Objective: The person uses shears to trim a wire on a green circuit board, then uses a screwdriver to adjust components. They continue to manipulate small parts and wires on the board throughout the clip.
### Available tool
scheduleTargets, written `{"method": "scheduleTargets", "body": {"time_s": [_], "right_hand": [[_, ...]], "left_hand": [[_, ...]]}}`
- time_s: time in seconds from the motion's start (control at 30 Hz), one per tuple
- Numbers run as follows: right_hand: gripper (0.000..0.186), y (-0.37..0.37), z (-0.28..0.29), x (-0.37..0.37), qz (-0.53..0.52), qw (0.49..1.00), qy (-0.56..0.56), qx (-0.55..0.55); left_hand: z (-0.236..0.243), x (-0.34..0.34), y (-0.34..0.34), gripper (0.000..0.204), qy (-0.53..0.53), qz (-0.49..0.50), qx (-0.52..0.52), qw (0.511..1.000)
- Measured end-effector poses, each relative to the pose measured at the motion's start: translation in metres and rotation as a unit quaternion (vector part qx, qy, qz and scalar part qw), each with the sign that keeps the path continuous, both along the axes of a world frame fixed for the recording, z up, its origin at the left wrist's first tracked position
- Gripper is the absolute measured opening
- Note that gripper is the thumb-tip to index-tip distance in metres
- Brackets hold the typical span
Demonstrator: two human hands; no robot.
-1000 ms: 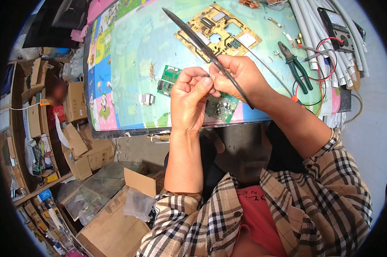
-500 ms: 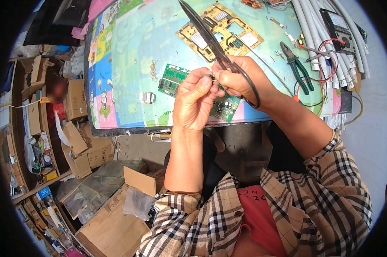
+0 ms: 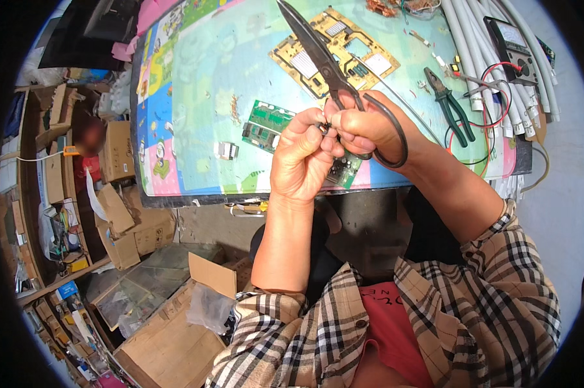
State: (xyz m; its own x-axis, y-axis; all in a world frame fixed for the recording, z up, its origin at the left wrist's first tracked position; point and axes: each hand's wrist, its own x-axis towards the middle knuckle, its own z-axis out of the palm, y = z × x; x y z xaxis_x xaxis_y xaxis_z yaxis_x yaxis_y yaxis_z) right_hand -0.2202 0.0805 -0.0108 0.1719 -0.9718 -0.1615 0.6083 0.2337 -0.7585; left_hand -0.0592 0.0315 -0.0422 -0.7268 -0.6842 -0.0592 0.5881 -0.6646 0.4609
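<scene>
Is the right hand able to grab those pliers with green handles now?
Probably not just yet: the right hand holds big scissors. The pliers look mostly uncovered, though, off to its right.

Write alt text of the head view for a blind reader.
The left hand and right hand meet at a small dark part, the right also holding scissors. On the table are a yellow board and green circuitry, with pliers and a meter at right.

Dull metal scissors [image 3: 329, 68] at twelve o'clock; smooth, plastic-looking surface [image 3: 201, 97] at eleven; smooth plastic tubes [image 3: 463, 55] towards two; matt cardboard box [image 3: 118, 150] at nine; cloth shirt [image 3: 331, 317] at six
</scene>
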Motion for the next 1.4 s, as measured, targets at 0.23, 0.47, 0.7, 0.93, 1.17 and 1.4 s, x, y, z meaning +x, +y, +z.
{"method": "scheduleTargets", "body": {"time_s": [0.23, 0.47, 0.7, 0.93, 1.17, 1.4], "right_hand": [[0.020, -0.007, 0.004, -0.003, -0.062, 0.963, 0.261, -0.007], [0.018, -0.007, -0.005, 0.000, -0.078, 0.963, 0.250, -0.063], [0.022, -0.006, -0.009, 0.001, -0.092, 0.919, 0.377, -0.071], [0.018, 0.000, 0.002, 0.003, -0.059, 0.966, 0.243, -0.060], [0.013, -0.002, 0.004, 0.002, -0.046, 0.988, 0.142, -0.032], [0.011, -0.003, 0.002, 0.000, -0.049, 0.988, 0.146, 0.019]], "left_hand": [[0.008, -0.001, -0.002, 0.016, -0.174, 0.099, -0.079, 0.977], [0.014, -0.003, 0.002, 0.013, -0.311, 0.157, -0.187, 0.918], [0.019, -0.006, 0.004, 0.010, -0.307, 0.145, -0.179, 0.923], [0.019, -0.001, 0.003, 0.009, -0.288, 0.120, -0.205, 0.927], [0.015, -0.003, 0.003, 0.010, -0.250, 0.125, -0.176, 0.944], [0.007, -0.006, 0.003, 0.011, -0.181, 0.110, -0.116, 0.970]]}}
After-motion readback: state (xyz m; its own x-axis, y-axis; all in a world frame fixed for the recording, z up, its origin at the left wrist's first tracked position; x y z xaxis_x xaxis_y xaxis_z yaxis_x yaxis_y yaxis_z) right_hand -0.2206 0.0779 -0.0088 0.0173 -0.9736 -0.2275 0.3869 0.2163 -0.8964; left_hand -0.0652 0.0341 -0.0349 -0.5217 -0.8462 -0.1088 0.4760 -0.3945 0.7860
